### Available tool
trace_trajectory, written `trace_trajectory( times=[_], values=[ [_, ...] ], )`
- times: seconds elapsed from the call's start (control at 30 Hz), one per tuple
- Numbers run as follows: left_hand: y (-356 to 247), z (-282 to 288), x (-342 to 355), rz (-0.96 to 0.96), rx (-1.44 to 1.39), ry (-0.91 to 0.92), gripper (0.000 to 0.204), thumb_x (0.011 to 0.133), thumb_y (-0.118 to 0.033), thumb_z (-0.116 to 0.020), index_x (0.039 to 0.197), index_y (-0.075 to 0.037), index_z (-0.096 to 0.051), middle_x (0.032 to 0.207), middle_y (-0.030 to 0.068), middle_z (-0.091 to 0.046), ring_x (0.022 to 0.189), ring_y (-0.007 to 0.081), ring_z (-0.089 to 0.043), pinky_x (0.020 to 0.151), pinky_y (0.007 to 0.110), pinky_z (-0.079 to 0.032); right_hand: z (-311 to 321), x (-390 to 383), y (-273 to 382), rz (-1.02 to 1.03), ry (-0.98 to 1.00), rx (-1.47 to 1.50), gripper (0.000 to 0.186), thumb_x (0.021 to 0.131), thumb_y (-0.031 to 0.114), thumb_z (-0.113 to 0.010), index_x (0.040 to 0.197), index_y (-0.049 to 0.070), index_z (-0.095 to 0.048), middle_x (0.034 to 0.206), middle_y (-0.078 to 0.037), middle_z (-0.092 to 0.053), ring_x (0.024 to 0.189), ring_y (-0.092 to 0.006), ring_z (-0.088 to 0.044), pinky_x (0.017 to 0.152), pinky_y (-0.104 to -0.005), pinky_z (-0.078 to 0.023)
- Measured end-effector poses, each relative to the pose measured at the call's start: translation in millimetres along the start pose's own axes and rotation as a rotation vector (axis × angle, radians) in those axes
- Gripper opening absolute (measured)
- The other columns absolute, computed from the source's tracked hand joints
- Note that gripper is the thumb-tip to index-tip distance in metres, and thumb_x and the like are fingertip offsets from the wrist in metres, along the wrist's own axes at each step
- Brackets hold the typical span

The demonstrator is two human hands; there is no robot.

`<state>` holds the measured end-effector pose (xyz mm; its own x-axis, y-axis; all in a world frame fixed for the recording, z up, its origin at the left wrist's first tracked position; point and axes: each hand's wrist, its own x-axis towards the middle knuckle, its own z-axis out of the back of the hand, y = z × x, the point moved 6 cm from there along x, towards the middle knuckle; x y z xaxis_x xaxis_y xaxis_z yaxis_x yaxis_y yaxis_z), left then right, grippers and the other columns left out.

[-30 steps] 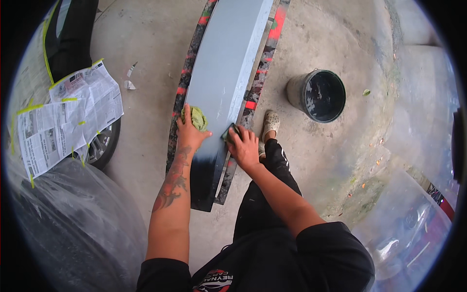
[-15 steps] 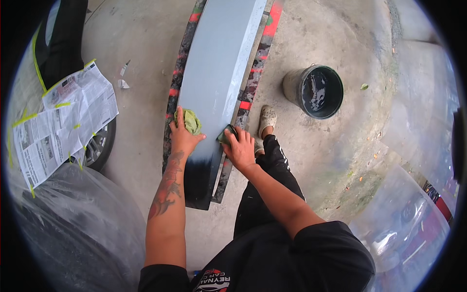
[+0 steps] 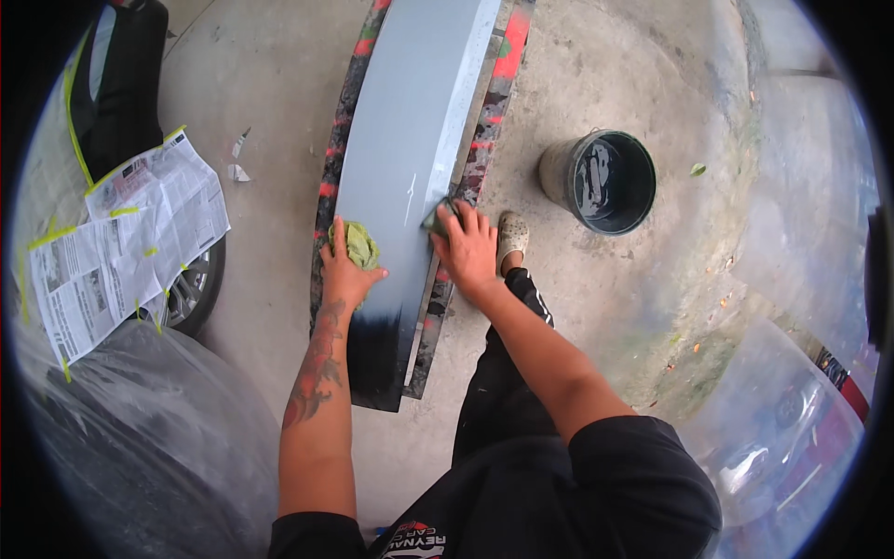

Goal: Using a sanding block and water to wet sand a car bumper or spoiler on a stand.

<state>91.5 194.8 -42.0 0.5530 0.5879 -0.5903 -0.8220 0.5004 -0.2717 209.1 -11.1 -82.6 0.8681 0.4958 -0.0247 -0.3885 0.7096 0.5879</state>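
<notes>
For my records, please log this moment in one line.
left hand: on yellow-green cloth, grey panel | right hand: holding dark pad at panel's right edge

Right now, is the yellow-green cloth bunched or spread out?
Bunched: the yellow-green cloth forms a compact, wrinkled clump at the left hand.

Concrete floor (image 3: 256,107) (stained), softly lit

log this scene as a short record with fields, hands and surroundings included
panel: long, pale grey, black at the near end
stand: dark rails with red patches, under panel
left grip: on yellow-green cloth, panel's left edge
right grip: holding dark green pad, panel's right edge
bucket: right of panel
newspaper: at left, partly covering wheel
</notes>
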Motion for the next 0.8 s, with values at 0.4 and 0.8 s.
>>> trace_trajectory(
  times=[0.4,0.8],
  values=[
    [-1,-1,-4,0.032,-0.013,0.004,0.138,0.065,-0.019,-0.094,0.163,-0.035,0.001,0.150,0.0280,-0.033,0.134,0.0486,-0.045,0.110,0.056,-0.043,-1,-24,11,0.099,0.105,0.070,0.061,0.079,0.027,-0.080,0.135,0.025,-0.058,0.138,-0.008,-0.052,0.122,-0.0306,-0.052,0.095,-0.0486,-0.044],
    [-7,1,1,0.088,-0.060,-0.024,0.137,0.063,-0.021,-0.096,0.162,-0.039,-0.004,0.154,0.0260,-0.034,0.136,0.0517,-0.045,0.111,0.058,-0.043,0,-3,-7,0.335,0.103,0.113,0.057,0.076,0.027,-0.080,0.130,0.021,-0.062,0.136,-0.012,-0.053,0.118,-0.0341,-0.053,0.093,-0.0475,-0.045]
  ],
)
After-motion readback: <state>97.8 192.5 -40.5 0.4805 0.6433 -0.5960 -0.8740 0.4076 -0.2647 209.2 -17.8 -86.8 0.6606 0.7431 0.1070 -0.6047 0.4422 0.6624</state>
